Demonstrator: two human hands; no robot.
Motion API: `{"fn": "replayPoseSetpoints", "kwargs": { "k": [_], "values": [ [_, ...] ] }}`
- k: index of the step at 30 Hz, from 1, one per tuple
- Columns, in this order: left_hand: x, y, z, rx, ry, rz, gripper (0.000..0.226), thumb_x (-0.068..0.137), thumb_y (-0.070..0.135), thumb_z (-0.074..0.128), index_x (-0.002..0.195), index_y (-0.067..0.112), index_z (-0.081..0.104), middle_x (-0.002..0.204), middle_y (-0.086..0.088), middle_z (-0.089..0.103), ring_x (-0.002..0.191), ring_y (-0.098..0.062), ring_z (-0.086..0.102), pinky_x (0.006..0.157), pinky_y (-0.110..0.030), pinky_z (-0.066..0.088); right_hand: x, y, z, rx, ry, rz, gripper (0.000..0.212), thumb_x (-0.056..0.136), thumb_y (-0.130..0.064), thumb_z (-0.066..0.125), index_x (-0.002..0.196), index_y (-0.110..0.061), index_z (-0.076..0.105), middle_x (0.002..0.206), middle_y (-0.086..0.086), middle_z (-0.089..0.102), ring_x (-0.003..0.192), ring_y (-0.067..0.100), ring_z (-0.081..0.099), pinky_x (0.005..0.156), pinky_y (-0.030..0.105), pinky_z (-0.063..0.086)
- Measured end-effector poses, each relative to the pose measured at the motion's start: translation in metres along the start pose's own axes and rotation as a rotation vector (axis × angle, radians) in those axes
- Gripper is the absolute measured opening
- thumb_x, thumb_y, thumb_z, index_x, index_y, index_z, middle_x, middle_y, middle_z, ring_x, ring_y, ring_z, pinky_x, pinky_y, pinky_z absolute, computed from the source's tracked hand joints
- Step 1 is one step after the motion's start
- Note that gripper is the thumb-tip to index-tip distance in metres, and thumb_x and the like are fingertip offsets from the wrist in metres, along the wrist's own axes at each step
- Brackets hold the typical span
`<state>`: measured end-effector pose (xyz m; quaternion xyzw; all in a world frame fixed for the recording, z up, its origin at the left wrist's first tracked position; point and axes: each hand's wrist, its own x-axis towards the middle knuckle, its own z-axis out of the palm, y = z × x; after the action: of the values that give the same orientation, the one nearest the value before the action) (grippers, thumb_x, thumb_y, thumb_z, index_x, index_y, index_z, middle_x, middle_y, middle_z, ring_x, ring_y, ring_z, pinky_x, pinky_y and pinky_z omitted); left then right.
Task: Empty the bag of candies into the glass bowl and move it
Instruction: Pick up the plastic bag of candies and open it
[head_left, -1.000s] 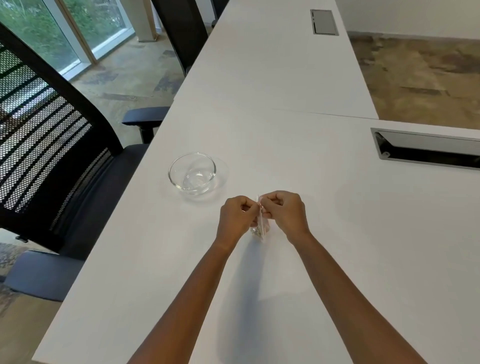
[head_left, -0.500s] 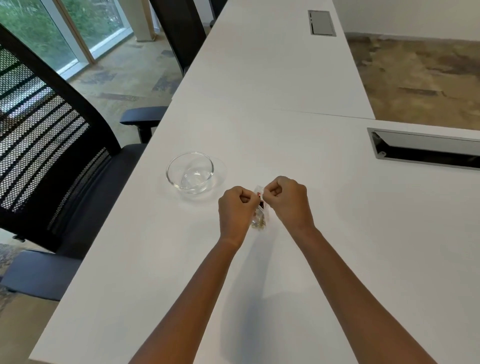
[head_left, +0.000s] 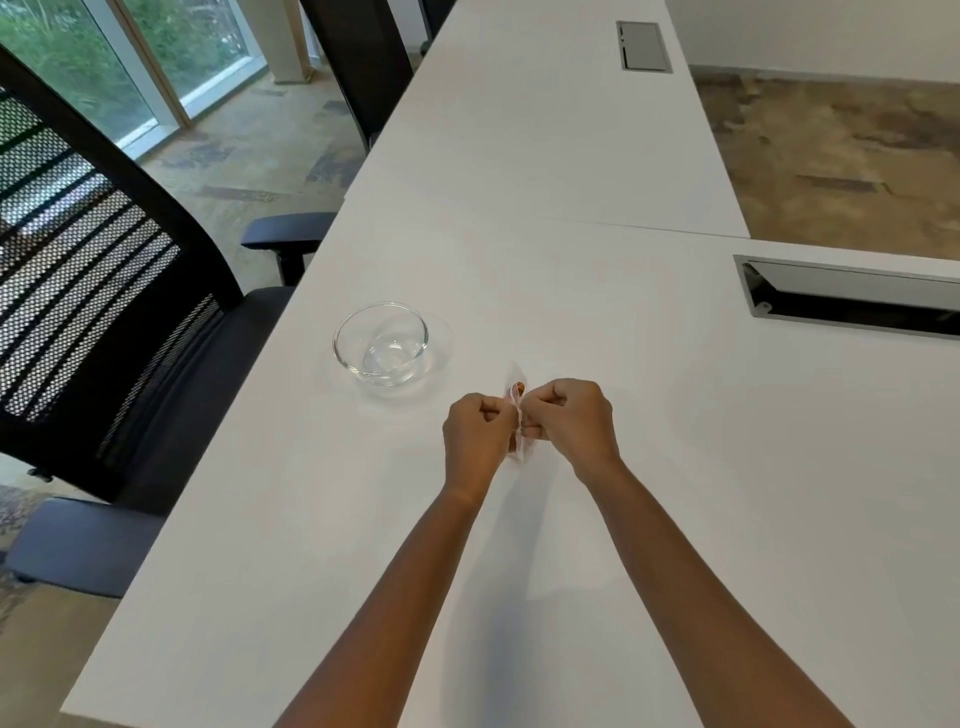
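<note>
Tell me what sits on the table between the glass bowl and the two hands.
Nothing: the head view shows bare white table between the glass bowl and the left hand and right hand.

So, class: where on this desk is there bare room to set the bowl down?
Bare desk lies right of the right hand, below the cable slot, and beyond the glass bowl. It is crowded only around the bag and left hand.

Bright daylight, perhaps slight edge-warp
</note>
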<state>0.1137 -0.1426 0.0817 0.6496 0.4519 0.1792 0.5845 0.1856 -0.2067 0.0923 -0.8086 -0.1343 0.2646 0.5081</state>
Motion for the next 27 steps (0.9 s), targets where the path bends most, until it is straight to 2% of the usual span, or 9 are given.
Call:
{"fn": "replayPoseSetpoints", "kwargs": {
  "k": [2, 4, 7, 9, 14, 18, 21, 24, 27],
  "values": [
    [-0.001, 0.001, -0.002, 0.032, 0.007, 0.031, 0.015, 0.079, 0.004, 0.056, 0.073, -0.009, 0.060, 0.067, -0.015, 0.062, 0.066, -0.027, 0.060, 0.077, -0.050, 0.057, 0.000, 0.002, -0.001, -0.013, 0.012, 0.014, 0.016, 0.079, -0.001, 0.058, 0.081, 0.013, 0.066, 0.066, 0.012, 0.064, 0.050, 0.015, 0.062, 0.073, 0.039, 0.059],
    [-0.002, 0.005, -0.005, 0.057, 0.026, 0.069, 0.013, 0.079, 0.007, 0.060, 0.067, 0.002, 0.058, 0.062, -0.005, 0.059, 0.064, -0.023, 0.059, 0.075, -0.045, 0.057, 0.001, 0.003, -0.005, -0.013, 0.041, 0.022, 0.013, 0.078, 0.000, 0.058, 0.079, 0.011, 0.065, 0.064, 0.012, 0.064, 0.048, 0.014, 0.062, 0.064, 0.030, 0.059],
    [0.003, 0.009, -0.011, 0.100, 0.088, 0.096, 0.011, 0.078, 0.004, 0.057, 0.068, 0.007, 0.055, 0.070, -0.009, 0.062, 0.073, -0.032, 0.064, 0.072, -0.039, 0.053, 0.005, 0.005, -0.015, -0.050, 0.091, 0.013, 0.006, 0.078, 0.000, 0.059, 0.074, 0.003, 0.062, 0.060, 0.005, 0.061, 0.048, 0.009, 0.061, 0.050, 0.016, 0.050],
    [0.008, 0.011, -0.014, 0.143, 0.122, 0.124, 0.007, 0.078, 0.003, 0.054, 0.072, 0.005, 0.056, 0.075, -0.013, 0.064, 0.075, -0.033, 0.064, 0.066, -0.033, 0.047, 0.008, 0.009, -0.021, -0.062, 0.112, 0.010, 0.005, 0.078, -0.002, 0.059, 0.073, -0.001, 0.059, 0.059, 0.003, 0.059, 0.049, 0.011, 0.061, 0.053, 0.018, 0.047],
    [0.012, 0.017, -0.014, 0.310, 0.119, 0.264, 0.011, 0.081, 0.002, 0.051, 0.073, 0.007, 0.055, 0.074, -0.009, 0.061, 0.068, -0.019, 0.053, 0.058, -0.022, 0.038, 0.011, 0.017, -0.024, 0.007, 0.097, 0.059, 0.005, 0.080, -0.005, 0.060, 0.077, -0.003, 0.057, 0.065, 0.005, 0.059, 0.050, 0.012, 0.061, 0.052, 0.016, 0.050],
    [0.012, 0.024, -0.013, 0.369, 0.076, 0.348, 0.013, 0.080, -0.001, 0.050, 0.072, 0.008, 0.053, 0.073, -0.008, 0.059, 0.067, -0.018, 0.051, 0.062, -0.028, 0.041, 0.012, 0.029, -0.030, 0.420, -0.139, 0.267, 0.011, 0.086, -0.021, 0.062, 0.089, -0.011, 0.058, 0.086, 0.007, 0.055, 0.072, 0.018, 0.059, 0.070, 0.028, 0.054],
    [0.011, 0.031, -0.014, 0.405, 0.056, 0.408, 0.013, 0.080, -0.001, 0.050, 0.071, 0.008, 0.056, 0.069, -0.004, 0.057, 0.065, -0.018, 0.051, 0.061, -0.027, 0.041, 0.016, 0.042, -0.026, 0.743, -0.208, 0.452, 0.042, 0.087, -0.047, 0.053, 0.114, -0.016, 0.049, 0.101, 0.010, 0.052, 0.090, 0.026, 0.058, 0.082, 0.039, 0.051],
    [0.009, 0.040, -0.015, 0.394, 0.038, 0.465, 0.012, 0.078, 0.000, 0.052, 0.069, 0.007, 0.057, 0.066, -0.001, 0.057, 0.063, -0.016, 0.050, 0.056, -0.023, 0.038, 0.018, 0.051, -0.011, 0.984, -0.232, 0.613, 0.056, 0.086, -0.060, 0.042, 0.125, -0.020, 0.046, 0.112, 0.017, 0.048, 0.097, 0.035, 0.056, 0.078, 0.048, 0.051],
    [0.008, 0.049, -0.014, 0.404, 0.011, 0.511, 0.010, 0.078, 0.001, 0.054, 0.072, 0.003, 0.062, 0.066, -0.001, 0.059, 0.064, -0.016, 0.053, 0.060, -0.023, 0.042, 0.019, 0.057, 0.005, 1.176, -0.341, 0.645, 0.065, 0.085, -0.065, 0.035, 0.134, -0.022, 0.041, 0.128, 0.022, 0.041, 0.120, 0.046, 0.046, 0.081, 0.060, 0.049]
  ]
}}
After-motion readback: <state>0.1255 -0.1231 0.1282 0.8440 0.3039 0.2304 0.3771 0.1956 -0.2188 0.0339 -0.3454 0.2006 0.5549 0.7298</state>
